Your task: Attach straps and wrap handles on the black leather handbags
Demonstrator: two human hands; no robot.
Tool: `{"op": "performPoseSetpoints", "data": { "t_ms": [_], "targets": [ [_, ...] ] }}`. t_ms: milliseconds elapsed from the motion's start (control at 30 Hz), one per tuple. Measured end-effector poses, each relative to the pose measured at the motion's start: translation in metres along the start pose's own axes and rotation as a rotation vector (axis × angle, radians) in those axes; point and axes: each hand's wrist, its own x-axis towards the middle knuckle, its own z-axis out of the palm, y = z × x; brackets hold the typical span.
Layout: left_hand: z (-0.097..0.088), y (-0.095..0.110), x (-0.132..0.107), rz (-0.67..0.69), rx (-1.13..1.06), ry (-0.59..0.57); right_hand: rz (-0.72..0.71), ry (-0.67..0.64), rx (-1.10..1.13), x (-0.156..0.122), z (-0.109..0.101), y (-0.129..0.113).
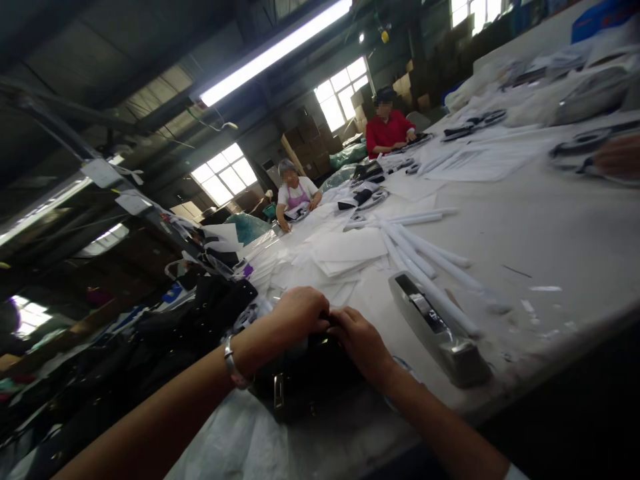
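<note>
A shiny black handbag (313, 370) with gold-toned metal fittings stands at the near edge of the table, below my hands. My left hand (303, 308), with a silver bracelet at the wrist, reaches across to the bag's top, its fingers bent down and closed there. Close beside it, my right hand (361, 339) grips the same upper edge with curled fingers. The fingertips nearly meet, and the part between them is dark and hard to make out. A grey tape dispenser (440, 333) rests just right of my right hand.
White rolled tubes (425, 260) and loose paper sheets (345, 250) lie beyond the bag. Black bags (165, 340) are heaped at the left. Two people work across the white table (540, 233); another person's hand (620, 159) shows at the right edge.
</note>
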Motion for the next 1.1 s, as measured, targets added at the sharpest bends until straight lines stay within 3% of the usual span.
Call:
{"op": "performPoseSetpoints", "data": {
  "t_ms": [133, 300, 467, 600, 867, 1100],
  "targets": [
    [0.0, 0.005, 0.011, -0.008, 0.026, -0.037, 0.01, 0.023, 0.005, -0.002, 0.003, 0.001],
    [0.009, -0.004, 0.018, 0.041, -0.038, -0.061, 0.028, 0.028, 0.023, -0.004, 0.008, 0.0],
    [0.014, -0.013, 0.011, 0.029, -0.153, -0.04, 0.054, 0.053, 0.041, -0.003, 0.004, 0.001],
    [0.013, -0.018, 0.005, 0.03, -0.284, -0.104, 0.017, 0.039, 0.106, -0.005, -0.003, 0.004],
    [0.028, -0.027, 0.008, -0.166, -0.453, -0.156, -0.004, 0.108, 0.16, -0.011, -0.001, 0.002],
    [0.023, -0.023, 0.012, -0.172, -0.392, -0.086, -0.03, 0.097, 0.125, -0.009, 0.005, 0.007]
  ]
}}
